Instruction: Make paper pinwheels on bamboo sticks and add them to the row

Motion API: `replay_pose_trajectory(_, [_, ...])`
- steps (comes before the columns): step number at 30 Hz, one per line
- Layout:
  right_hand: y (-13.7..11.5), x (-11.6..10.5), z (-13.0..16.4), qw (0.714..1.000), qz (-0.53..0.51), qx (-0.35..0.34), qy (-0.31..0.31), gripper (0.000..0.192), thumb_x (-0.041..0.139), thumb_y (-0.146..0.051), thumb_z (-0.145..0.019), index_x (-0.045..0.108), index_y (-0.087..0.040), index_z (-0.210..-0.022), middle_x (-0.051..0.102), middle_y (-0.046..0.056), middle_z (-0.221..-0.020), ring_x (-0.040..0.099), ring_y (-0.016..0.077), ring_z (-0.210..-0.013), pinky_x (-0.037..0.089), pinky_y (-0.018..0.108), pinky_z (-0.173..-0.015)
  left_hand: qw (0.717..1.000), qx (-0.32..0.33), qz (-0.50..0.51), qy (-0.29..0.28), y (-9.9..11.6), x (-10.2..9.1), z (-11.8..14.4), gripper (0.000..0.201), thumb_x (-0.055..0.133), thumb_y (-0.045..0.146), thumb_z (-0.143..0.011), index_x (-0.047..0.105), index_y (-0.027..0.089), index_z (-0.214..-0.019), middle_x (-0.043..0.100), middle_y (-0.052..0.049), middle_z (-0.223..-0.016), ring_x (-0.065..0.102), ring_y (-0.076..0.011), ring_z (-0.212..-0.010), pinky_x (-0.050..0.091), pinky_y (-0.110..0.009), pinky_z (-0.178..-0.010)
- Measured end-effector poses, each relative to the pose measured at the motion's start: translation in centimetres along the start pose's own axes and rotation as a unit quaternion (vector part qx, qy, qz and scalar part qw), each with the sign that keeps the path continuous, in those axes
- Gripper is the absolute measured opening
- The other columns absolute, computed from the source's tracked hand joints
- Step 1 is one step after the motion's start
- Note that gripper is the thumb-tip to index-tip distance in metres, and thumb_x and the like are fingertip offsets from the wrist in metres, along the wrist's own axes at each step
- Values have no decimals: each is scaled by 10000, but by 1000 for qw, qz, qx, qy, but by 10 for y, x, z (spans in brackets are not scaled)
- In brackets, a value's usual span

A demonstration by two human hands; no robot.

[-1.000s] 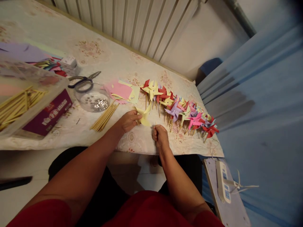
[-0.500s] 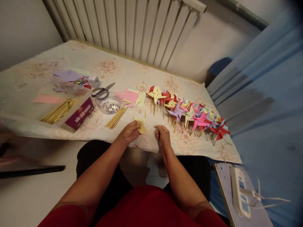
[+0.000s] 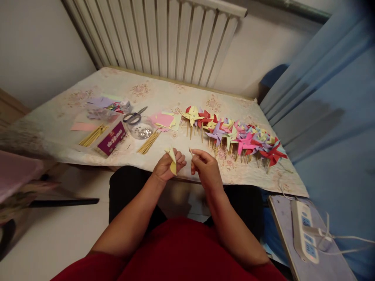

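Note:
My left hand [image 3: 165, 167] pinches a folded yellow paper pinwheel [image 3: 172, 160], seen nearly edge-on. Just to its right, my right hand [image 3: 207, 168] is closed on a thin stick [image 3: 190, 150]; only its pale tip shows past the fingers and the rest is hidden. A small gap separates the two hands, above the table's front edge. Beyond my left hand lies a bundle of thin wooden sticks [image 3: 149, 143]. A clear round dish [image 3: 142, 132] of small shiny pieces stands behind the bundle, with dark-handled scissors [image 3: 133, 118] at its rim.
Many finished pinwheels on sticks [image 3: 231, 134] stand in rows at the right. Pink and yellow paper sheets [image 3: 165, 120] lie mid-table. A clear plastic box [image 3: 111, 138] with sticks and paper sits at the left. A power strip [image 3: 304, 232] with cables rests on a side board.
My left hand has turned the pinwheel more edge-on. My right hand has moved closer to it, with the stick tip now pointing towards the left hand. The view has shifted slightly left.

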State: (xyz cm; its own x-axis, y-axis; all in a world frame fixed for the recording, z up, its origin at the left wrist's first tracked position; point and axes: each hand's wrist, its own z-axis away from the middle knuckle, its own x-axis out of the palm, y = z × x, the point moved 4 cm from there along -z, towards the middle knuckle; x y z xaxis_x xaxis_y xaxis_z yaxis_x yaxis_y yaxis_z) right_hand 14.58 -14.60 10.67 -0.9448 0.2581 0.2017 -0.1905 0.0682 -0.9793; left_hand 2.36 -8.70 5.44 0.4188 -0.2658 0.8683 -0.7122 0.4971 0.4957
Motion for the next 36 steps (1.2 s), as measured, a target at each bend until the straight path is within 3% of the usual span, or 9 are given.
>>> replay_pose_trajectory(5, [-13,23,34,999,-22,41,14,141,651,-269,-719,650,-197,-841,582,-61,-492,533,108,-394,457,214,-409,1000,18,-20,-5,0,19,11,463,823,266,-616,366,196,-616,375,38,-592,432,-110,-601,409,-254,-589])
replay_pose_trajectory(12, [-17,41,50,998,-30,49,14,147,655,-260,-706,641,-189,-834,580,-62,-487,549,110,-385,467,211,-392,1000,-7,-15,-8,3,37,26,385,779,212,-639,396,198,-618,385,37,-612,390,-94,-511,326,-212,-405])
replay_pose_trajectory(22, [-21,46,57,998,-32,50,13,126,669,-249,-684,625,-202,-793,552,-81,-470,521,96,-377,440,197,-370,1000,3,-20,9,2,34,30,432,786,229,-625,356,194,-599,370,38,-595,439,-95,-544,352,-203,-420])
replay_pose_trajectory(32, [-22,48,58,999,-30,42,15,134,661,-246,-689,615,-201,-805,551,-81,-482,510,93,-382,422,198,-378,999,-12,5,-45,3,31,30,429,836,242,-586,411,191,-604,410,39,-605,457,-98,-556,372,-216,-452])
replay_pose_trajectory(36, [-22,48,58,999,-24,42,15,139,662,-252,-678,606,-199,-794,537,-90,-473,499,87,-373,402,191,-374,999,-6,6,-40,1,26,28,434,821,252,-625,393,182,-601,412,37,-620,475,-88,-575,413,-215,-505])
